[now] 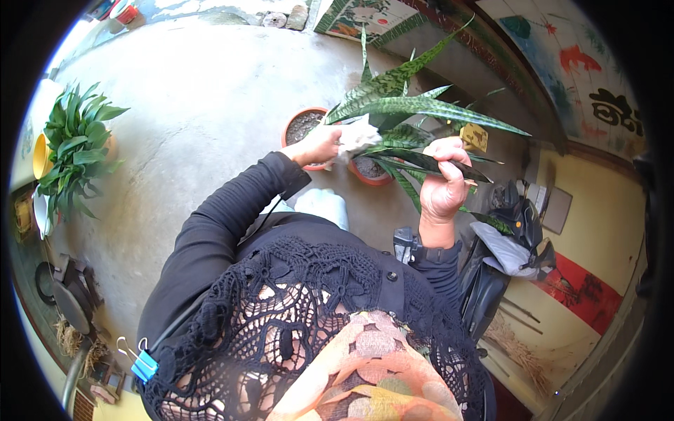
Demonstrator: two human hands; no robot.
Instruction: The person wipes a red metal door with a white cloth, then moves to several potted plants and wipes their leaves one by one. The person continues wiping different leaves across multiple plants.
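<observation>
My left hand (317, 143) grips a crumpled white cloth (360, 136) against the lower part of the snake plant's leaves, over the pots. To the right, my right hand (446, 179) is closed around a long dark snake plant leaf (408, 157) near its tip. Other mottled green snake plant leaves (416, 105) fan out above and beyond both hands. A terracotta-coloured pot with soil (301, 126) stands beside my left hand. Another reddish pot (373, 176) sits below the leaves, partly hidden by them. The cloth hides where some leaves meet the soil.
A leafy green potted plant (79, 147) stands at the left on the concrete floor (158, 116). Painted panels line the right side. A dark scooter-like vehicle (487, 284) with a grey cloth (503, 250) on it is close by my right arm. Metal and wooden items lie at lower left.
</observation>
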